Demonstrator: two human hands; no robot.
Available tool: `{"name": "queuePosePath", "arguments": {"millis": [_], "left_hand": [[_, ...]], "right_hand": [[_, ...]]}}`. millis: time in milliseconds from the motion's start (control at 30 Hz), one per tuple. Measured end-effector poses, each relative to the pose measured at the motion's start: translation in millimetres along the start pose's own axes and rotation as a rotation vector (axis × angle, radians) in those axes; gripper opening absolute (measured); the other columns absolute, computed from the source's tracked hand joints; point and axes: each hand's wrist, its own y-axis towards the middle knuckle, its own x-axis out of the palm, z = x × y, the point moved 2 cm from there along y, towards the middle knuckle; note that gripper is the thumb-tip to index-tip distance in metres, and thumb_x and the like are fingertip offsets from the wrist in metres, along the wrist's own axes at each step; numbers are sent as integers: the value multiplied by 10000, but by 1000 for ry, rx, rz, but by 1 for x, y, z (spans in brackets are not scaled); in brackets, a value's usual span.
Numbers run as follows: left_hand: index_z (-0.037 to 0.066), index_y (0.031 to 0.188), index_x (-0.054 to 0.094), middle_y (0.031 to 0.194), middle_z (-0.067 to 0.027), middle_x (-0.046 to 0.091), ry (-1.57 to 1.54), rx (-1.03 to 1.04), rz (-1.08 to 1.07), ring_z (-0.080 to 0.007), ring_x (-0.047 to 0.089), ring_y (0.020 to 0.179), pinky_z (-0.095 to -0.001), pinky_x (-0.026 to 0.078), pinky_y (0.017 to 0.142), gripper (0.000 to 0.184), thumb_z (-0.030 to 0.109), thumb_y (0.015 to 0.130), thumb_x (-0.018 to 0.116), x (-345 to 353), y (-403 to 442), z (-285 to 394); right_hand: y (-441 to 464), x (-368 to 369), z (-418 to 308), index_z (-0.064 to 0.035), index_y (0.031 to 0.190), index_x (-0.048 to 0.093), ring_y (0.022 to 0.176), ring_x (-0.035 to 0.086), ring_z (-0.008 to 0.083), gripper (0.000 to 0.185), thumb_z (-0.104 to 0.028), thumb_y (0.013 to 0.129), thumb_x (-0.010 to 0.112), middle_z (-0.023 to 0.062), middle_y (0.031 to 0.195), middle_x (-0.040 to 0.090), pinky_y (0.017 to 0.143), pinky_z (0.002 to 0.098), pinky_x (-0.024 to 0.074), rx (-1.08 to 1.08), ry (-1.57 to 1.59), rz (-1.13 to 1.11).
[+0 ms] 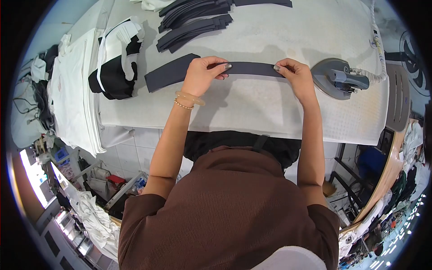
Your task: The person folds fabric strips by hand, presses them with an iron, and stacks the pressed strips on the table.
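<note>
Across the pale table (252, 108), I have the left hand (202, 74) and right hand (296, 76) each pinching a dark strip (252, 68) between thumb and fingers; it spans them, near the iron (330, 78).

A garment workshop: the cloth-covered worktop (265, 108) carries a corded iron (337, 78) and stacks of cut dark strips (193, 33); layered white cloth (74, 90) hangs at the worktop's left end, and heaped fabric (411, 144) lies beyond its right end.
</note>
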Motion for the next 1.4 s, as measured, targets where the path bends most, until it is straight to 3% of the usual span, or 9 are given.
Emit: {"name": "queuePosePath", "arguments": {"millis": [200,333,467,533,667,700,900,1033,1400], "left_hand": [[-55,1042,715,853,-106,730,65,95,26,-127,706,734,-236,562,680,192,70,912,651,3,18,4],[-31,1020,706,760,-69,715,388,287,125,-89,681,673,-244,530,655,185,91,896,641,10,84,50],[32,1101,702,834,-103,741,733,465,361,-248,713,731,-346,549,753,311,241,871,700,8,170,80],[45,1124,692,1086,-146,690,807,502,560,-349,666,981,-429,539,865,387,253,805,763,8,161,98],[47,1097,679,1060,-127,662,594,796,655,-331,653,974,-403,525,831,305,205,841,724,-31,94,94],[54,1064,686,1017,-114,662,481,812,581,-295,657,924,-366,523,800,225,147,860,700,-42,67,88],[64,952,712,994,-69,658,660,516,530,-249,629,929,-336,499,796,126,92,829,721,-108,-41,8],[87,974,705,1031,-43,628,820,568,482,-248,597,983,-353,505,809,221,105,766,776,-113,-65,-20],[89,1048,692,1072,-44,613,849,544,364,-272,575,997,-383,483,862,316,97,741,768,-90,-58,-42]], "right_hand": [[18,-5,-6,22,977,693,798,598,79,120,-76,917,658,15,823,670,750,231,466,-33,-106,61],[87,-22,-34,-20,952,719,789,702,241,156,-139,874,655,143,836,717,731,341,525,-309,-379,394],[173,-44,-56,-58,992,729,858,703,281,222,-235,873,669,135,900,729,781,387,529,-337,-481,507],[177,-46,-80,-96,1054,723,941,689,284,275,-305,885,670,145,970,726,830,407,516,-262,-888,770],[143,-111,-102,-172,1122,730,1015,646,219,282,-335,898,677,79,1090,694,892,370,492,-583,-557,785],[86,-107,-142,-70,1076,709,992,679,292,325,-341,908,648,188,1031,703,871,396,507,-673,-464,882],[-110,-72,-234,-63,1086,698,1001,675,290,325,-331,913,637,188,1042,699,881,396,503,-1569,-109,66],[-146,-43,-251,-58,1093,691,1007,672,289,326,-325,916,629,188,1050,697,888,396,500,-1680,-42,-318],[-171,-48,-267,-46,1111,672,1023,665,286,327,-307,924,608,189,1072,689,907,395,493,-1649,-47,-344]]}}
